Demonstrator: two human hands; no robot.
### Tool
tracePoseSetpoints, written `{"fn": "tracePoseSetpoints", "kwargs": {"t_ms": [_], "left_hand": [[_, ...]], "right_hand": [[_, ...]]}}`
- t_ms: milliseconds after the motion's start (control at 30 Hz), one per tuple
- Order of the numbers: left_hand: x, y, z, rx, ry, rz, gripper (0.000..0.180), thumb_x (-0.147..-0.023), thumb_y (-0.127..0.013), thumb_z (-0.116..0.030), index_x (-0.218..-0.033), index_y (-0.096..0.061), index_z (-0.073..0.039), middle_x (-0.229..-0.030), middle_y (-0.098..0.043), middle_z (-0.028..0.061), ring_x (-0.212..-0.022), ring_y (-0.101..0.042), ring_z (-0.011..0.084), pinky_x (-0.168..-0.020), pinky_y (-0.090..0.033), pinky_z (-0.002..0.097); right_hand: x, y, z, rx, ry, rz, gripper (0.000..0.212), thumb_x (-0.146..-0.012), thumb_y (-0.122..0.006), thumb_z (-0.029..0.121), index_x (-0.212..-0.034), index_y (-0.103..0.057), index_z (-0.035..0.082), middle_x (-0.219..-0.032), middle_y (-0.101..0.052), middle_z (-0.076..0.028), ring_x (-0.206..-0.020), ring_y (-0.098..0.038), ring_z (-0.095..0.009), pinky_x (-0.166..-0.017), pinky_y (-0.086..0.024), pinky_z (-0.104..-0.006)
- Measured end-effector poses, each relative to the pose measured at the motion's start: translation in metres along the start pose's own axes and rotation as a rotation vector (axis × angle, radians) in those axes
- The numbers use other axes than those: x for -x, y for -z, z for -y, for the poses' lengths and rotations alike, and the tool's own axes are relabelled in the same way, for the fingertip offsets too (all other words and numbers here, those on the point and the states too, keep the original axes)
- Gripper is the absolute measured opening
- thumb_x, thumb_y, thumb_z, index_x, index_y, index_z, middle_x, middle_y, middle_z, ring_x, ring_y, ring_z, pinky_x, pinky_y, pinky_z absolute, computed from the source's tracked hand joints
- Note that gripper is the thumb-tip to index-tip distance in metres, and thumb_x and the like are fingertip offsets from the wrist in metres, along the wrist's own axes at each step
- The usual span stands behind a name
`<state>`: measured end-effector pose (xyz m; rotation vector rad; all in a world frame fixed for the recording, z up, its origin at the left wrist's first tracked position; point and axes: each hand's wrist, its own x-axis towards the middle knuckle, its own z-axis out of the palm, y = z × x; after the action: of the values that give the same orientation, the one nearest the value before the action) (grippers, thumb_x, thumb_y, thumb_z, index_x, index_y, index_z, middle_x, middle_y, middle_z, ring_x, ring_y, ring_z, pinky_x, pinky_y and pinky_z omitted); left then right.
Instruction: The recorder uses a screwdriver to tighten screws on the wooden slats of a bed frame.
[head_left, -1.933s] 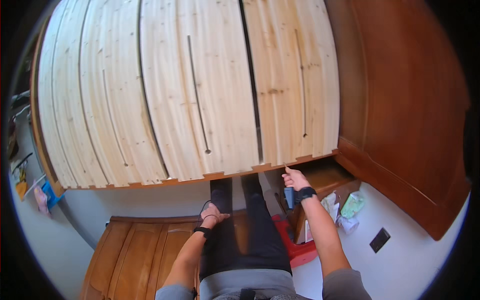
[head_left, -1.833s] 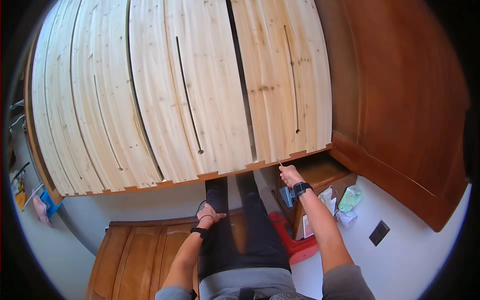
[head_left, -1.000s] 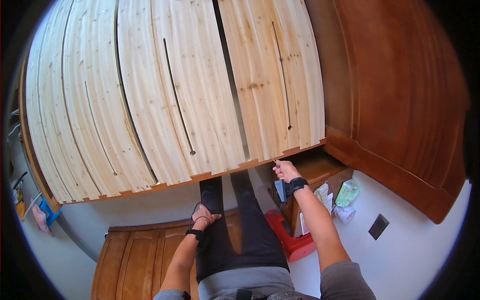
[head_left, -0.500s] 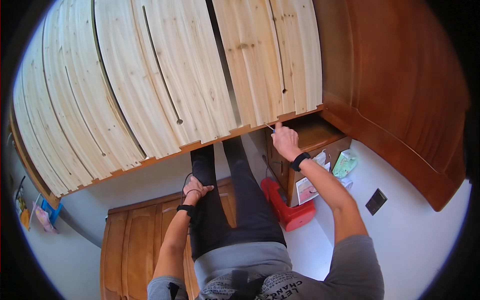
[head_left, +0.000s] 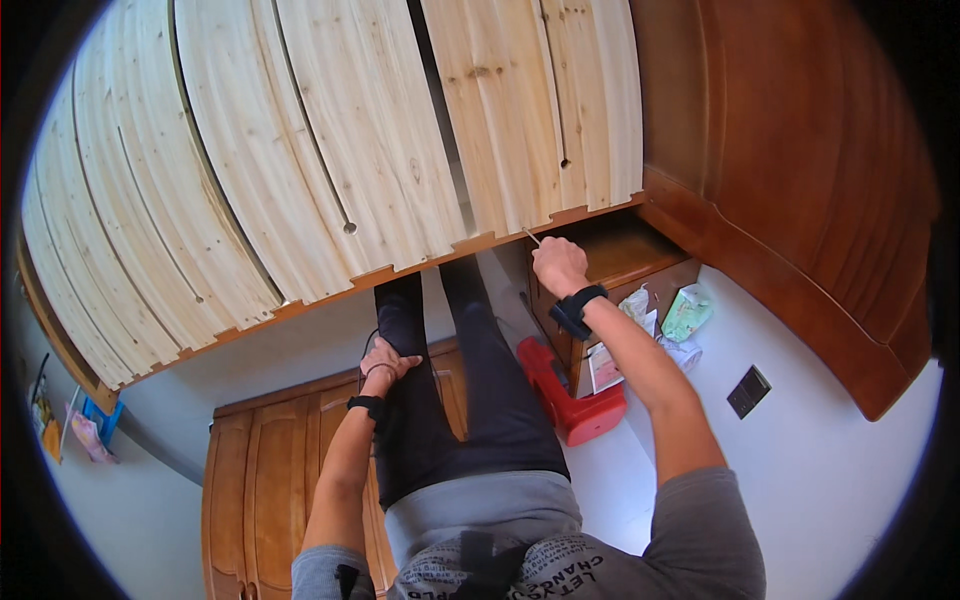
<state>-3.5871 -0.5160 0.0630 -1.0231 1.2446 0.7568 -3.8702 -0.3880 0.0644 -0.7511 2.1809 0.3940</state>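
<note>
My right hand is closed in a fist around a thin screwdriver. Its handle is hidden in my fingers, and the slender shaft reaches to the notched edge of the pale wooden bed slats. The tip meets the brown bed rail below the slats. My left hand lies on my left leg with the thumb stretched out; the other fingers are partly out of sight. A thin dark cable loops by that hand and wrist.
Right of the bed edge stand a brown nightstand and a tall wooden headboard. A red plastic stool is beside my legs. Behind me is a wooden cabinet. Green packaging and papers lie by the nightstand; a dark socket plate is on the wall.
My right hand has shifted slightly left and up, turning at the wrist, with the screwdriver still in it. My left hand stays on my leg. The whole view has moved a little.
</note>
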Motion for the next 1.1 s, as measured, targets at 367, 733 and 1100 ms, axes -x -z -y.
{"fn": "tracePoseSetpoints", "kwargs": {"t_ms": [367,733,1100], "left_hand": [[0.0,0.001,-0.002,-0.016,-0.004,0.005,0.083,-0.055,-0.066,-0.053,-0.109,-0.034,0.001,-0.104,-0.052,0.0175,-0.098,-0.051,0.027,-0.083,-0.04,0.0326],[-0.005,-0.005,-0.004,-0.035,-0.017,0.031,0.089,-0.055,-0.066,-0.052,-0.116,-0.028,0.0,-0.108,-0.05,0.0175,-0.1,-0.049,0.0278,-0.083,-0.04,0.033],[-0.006,-0.008,0.002,-0.042,-0.028,-0.008,0.085,-0.054,-0.066,-0.053,-0.111,-0.032,0.0,-0.102,-0.053,0.0171,-0.097,-0.052,0.0274,-0.082,-0.041,0.0332]], "right_hand": [[0.0,0.005,-0.011,0.098,0.046,-0.093,0.014,-0.071,-0.053,0.013,-0.077,-0.056,0.001,-0.066,-0.056,-0.016,-0.063,-0.06,-0.021,-0.048,-0.045,-0.0314],[-0.012,-0.026,-0.025,-1.605,-0.752,0.636,0.032,-0.082,-0.043,0.031,-0.079,-0.052,0.001,-0.054,-0.044,-0.003,-0.038,-0.04,-0.009,-0.035,-0.034,-0.0228],[0.004,0.004,0.0,0.721,0.465,-0.058,0.007,-0.063,-0.055,0.011,-0.067,-0.061,0.01,-0.066,-0.058,-0.009,-0.076,-0.059,-0.021,-0.049,-0.046,-0.0335]]}}
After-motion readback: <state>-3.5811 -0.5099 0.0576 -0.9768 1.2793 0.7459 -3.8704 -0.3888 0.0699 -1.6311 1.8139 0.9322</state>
